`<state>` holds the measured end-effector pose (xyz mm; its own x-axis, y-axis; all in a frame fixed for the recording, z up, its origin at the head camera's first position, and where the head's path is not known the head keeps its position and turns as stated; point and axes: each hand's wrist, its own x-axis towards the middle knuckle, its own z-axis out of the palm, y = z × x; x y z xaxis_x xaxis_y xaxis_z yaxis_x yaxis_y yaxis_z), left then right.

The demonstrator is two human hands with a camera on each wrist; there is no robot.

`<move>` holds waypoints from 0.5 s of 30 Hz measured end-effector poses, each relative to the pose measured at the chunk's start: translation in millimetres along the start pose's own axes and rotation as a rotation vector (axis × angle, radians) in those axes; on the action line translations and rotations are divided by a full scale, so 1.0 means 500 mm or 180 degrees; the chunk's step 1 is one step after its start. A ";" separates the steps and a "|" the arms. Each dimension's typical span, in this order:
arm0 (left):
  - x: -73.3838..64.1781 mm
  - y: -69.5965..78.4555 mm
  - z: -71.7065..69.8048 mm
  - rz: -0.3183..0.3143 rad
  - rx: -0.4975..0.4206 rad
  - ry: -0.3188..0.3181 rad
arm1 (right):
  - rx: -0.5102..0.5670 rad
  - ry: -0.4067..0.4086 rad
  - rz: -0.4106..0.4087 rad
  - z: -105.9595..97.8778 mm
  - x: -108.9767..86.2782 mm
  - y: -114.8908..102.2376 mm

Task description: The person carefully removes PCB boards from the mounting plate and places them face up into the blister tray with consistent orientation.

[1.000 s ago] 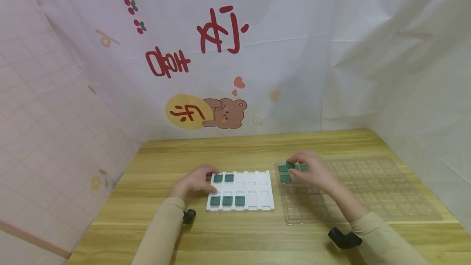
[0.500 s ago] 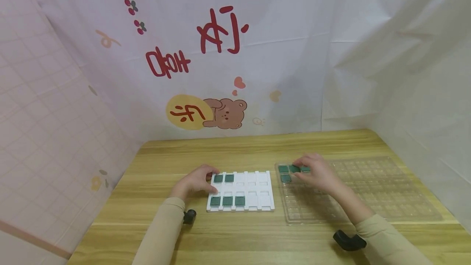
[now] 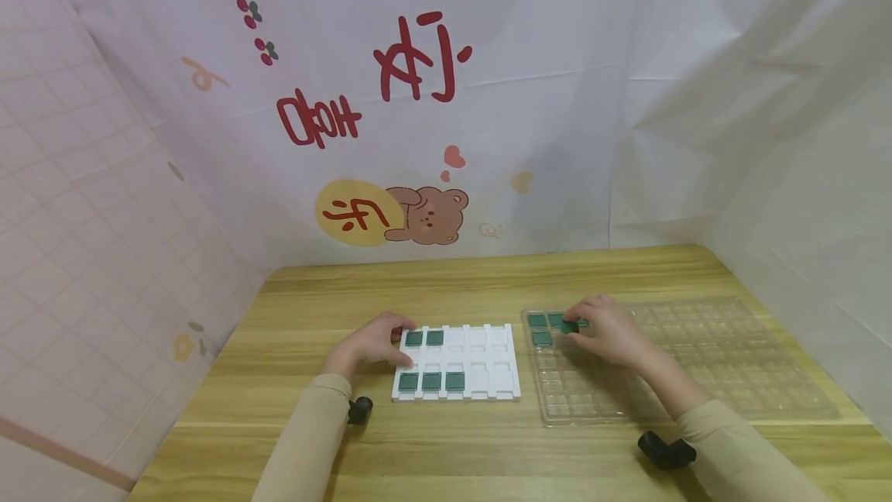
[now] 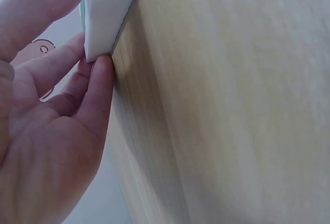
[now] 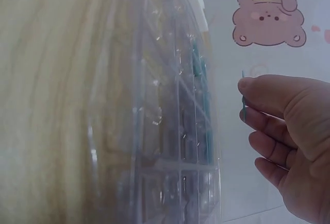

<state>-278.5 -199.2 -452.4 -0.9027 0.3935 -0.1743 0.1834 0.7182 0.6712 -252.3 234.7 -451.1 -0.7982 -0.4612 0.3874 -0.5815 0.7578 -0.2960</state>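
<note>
My left hand (image 3: 376,341) grips the left end of a white slotted tray (image 3: 488,359), its thumb over the near part of that end and fingers at the far corner. In the left wrist view, fingertips touch the white tray's corner (image 4: 100,44). The tray holds small square green circuit boards (image 3: 431,382), two in the back row and three in the front. Over a clear plastic blister tray (image 3: 578,407), my right hand (image 3: 608,331) pinches one green circuit board (image 5: 244,103) on edge between thumb and fingers. Several more green boards (image 3: 541,338) lie in that tray's far left pockets.
Both trays lie on a wood-grain table (image 3: 446,455), a narrow gap between them. A pale printed curtain (image 3: 550,138) hangs behind the table and at its sides. Black wrist mounts (image 3: 667,452) stick out beside both sleeves.
My right hand has shifted right and slightly nearer over the clear tray, a green circuit board between its fingers. The left hand and the white tray have stayed in place.
</note>
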 end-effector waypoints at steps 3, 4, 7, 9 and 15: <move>-0.001 0.000 0.000 0.0009 -0.0003 0.0004 | -0.0100 -0.0123 0.0007 0.003 0.002 0.005; -0.001 0.000 -0.001 0.0008 0.0001 0.0002 | -0.0130 -0.0162 0.0008 0.004 0.002 0.007; -0.003 0.002 -0.002 0.0025 0.0006 -0.0021 | -0.0182 -0.0269 0.0000 0.005 0.004 0.009; -0.003 0.002 -0.003 0.0037 0.0014 -0.0023 | -0.0219 -0.0319 -0.0017 0.006 0.005 0.009; -0.003 0.002 -0.003 0.0065 -0.0014 -0.0045 | -0.0288 -0.0391 -0.0062 0.012 0.010 0.013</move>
<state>-277.7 -200.0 -450.2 -0.8932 0.4161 -0.1705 0.2000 0.7073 0.6780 -261.0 234.7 -456.2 -0.8035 -0.5250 0.2808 -0.5849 0.7841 -0.2075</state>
